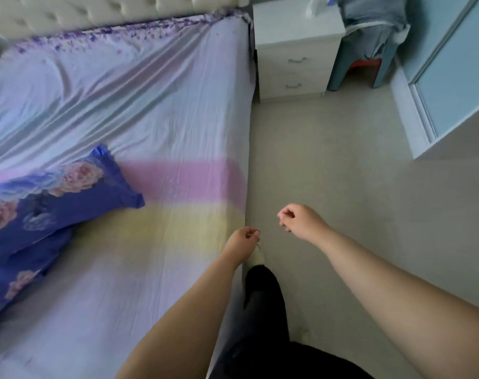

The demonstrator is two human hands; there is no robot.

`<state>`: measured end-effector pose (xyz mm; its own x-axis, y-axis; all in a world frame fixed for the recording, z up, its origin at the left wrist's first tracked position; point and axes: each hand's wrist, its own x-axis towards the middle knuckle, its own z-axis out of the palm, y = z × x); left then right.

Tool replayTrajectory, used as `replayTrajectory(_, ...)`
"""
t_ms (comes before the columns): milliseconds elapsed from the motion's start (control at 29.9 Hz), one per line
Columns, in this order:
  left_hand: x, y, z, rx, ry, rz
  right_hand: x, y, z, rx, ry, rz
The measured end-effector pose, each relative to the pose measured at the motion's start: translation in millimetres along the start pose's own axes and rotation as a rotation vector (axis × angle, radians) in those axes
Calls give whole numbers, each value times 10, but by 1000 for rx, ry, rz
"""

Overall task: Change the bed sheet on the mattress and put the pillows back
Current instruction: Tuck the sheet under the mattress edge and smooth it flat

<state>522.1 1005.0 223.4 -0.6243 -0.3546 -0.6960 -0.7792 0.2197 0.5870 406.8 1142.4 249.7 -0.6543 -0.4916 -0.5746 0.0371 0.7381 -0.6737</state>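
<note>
A pale lilac bed sheet [140, 105] with a pink and a yellow band covers the mattress, still creased toward the purple-patterned head end. Two blue floral pillows [55, 192] lie on the sheet at the left, one partly under the other. My left hand [242, 240] hangs at the bed's right edge with fingers loosely curled, holding nothing. My right hand [301, 220] hovers over the floor just right of it, fingers also loosely curled and empty. Neither hand touches the sheet.
A cream tufted headboard [96, 9] runs along the top. A white bedside cabinet [295, 50] stands at the bed's head corner, with a stool [369, 50] piled with cloth beside it. A pale blue wardrobe [451, 77] is at right. My leg [263, 296] stands on beige floor.
</note>
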Motion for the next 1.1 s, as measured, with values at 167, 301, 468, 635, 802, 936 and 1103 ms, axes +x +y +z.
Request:
replayTrajectory(167,1026,653,-826,-23,69,-7,1125,-707,-464,-2,-40,-5)
replayTrajectory(301,1732,1312,-1531,-20,69,50,1897,-1295,-916,40,25,-19)
replayTrajectory(468,2674,2193,-2123,18,76,69,2870,-1783,-1574,49,19,-33)
replayTrajectory(635,3683,3142,-2436,39,115,80,4130,-2127,-2394,27,14,-37)
replayTrajectory(802,4470,3973,-2769,12,185,40,5242,-2729,-3245,-55,-23,-63)
replayTrajectory(936,5036,4367,-3127,-24,220,5,6053,-3210,-3634,-66,-32,-100)
replayTrajectory(1103,5989,4677,-3759,-34,284,-23,7094,-3795,-3798,-117,-95,-133)
